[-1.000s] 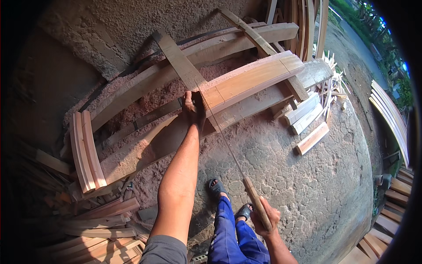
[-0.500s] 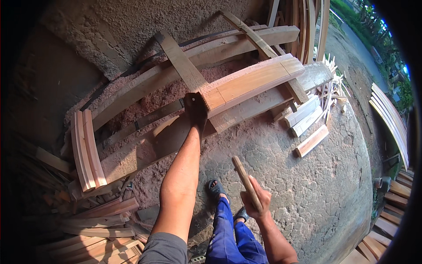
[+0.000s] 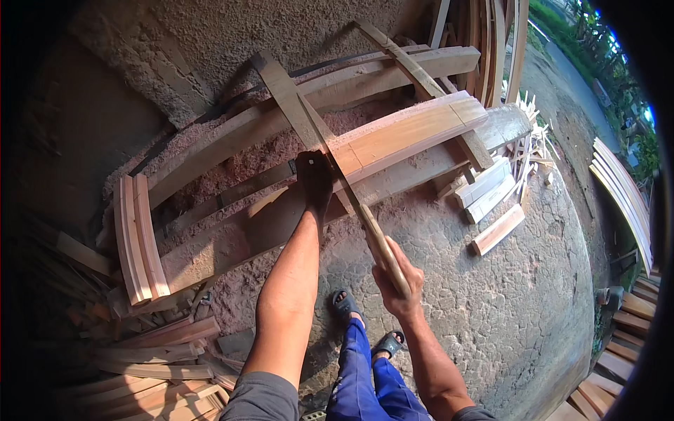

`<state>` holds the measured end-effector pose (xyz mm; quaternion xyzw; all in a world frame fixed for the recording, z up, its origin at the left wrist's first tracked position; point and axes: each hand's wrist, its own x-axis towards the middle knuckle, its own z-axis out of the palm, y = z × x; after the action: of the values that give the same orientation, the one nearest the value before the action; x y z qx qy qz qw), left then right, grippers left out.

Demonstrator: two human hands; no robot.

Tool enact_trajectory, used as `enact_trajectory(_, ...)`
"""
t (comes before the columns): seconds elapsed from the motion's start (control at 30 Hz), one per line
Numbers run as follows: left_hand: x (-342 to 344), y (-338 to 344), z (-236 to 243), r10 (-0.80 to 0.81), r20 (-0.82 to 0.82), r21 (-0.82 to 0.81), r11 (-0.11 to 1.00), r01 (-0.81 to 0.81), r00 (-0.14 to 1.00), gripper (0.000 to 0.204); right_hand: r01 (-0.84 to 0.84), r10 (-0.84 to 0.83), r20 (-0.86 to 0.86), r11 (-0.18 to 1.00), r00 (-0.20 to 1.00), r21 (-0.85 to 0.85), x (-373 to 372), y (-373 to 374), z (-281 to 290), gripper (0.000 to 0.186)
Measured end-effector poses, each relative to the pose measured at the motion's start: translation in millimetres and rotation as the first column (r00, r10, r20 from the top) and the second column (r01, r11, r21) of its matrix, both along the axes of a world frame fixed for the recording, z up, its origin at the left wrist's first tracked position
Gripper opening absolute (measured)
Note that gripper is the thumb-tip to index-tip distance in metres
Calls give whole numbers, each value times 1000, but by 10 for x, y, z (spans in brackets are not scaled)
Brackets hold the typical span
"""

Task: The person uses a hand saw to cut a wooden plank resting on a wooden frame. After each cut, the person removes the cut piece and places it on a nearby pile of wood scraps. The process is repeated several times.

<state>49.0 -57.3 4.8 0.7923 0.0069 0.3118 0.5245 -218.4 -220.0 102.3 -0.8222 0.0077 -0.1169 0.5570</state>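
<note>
My right hand is closed round the long wooden handle of a saw, whose thin blade stretches forward across the near end of a pale, curved plank. This plank has pencil lines across it and lies over crosspieces. My left hand is at the plank's left end, just left of the blade, in deep shadow; its fingers cannot be made out. Under these lies a long, curved timber frame dusted with pinkish sawdust, with two short moulded strips across its left end.
A rough wall stands behind. Upright boards, loose offcuts and curved strips are to the right. More timber lies piled at lower left and lower right. My feet stand on cracked concrete.
My right hand has moved forward and up with the saw, after drawing back and down earlier, so the blade now reaches further past the plank. My left hand stays at the plank's end.
</note>
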Motion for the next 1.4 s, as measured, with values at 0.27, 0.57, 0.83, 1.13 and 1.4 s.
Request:
enact_trajectory(0.27, -19, 152, -10, -49, -103, -242, 970, 23, 993, 21, -33, 65, 87, 944, 994, -329, -1746, -474, -55, 47)
enact_trajectory(0.57, 42, 331, -160, 39, 27, 157, 987, -43, 999, 23, -90, 93, 99, 995, 991, -31, 262, 227, 108, 58)
enact_trajectory(0.83, -8, 272, -126, -51, -191, -190, 982, 14, 980, 22, -3, 45, 139, 956, 989, -294, -1373, -272, -147, 50)
enact_trajectory(1.13, 90, 162, -22, -110, -171, -799, 597, -72, 979, 19, -57, 104, 154, 958, 982, -282, -1153, -378, -236, 55)
enact_trajectory(1.4, 78, 187, -153, 45, 87, 206, 977, -62, 995, 19, -20, 25, 138, 999, 990, -42, 75, 98, -83, 57)
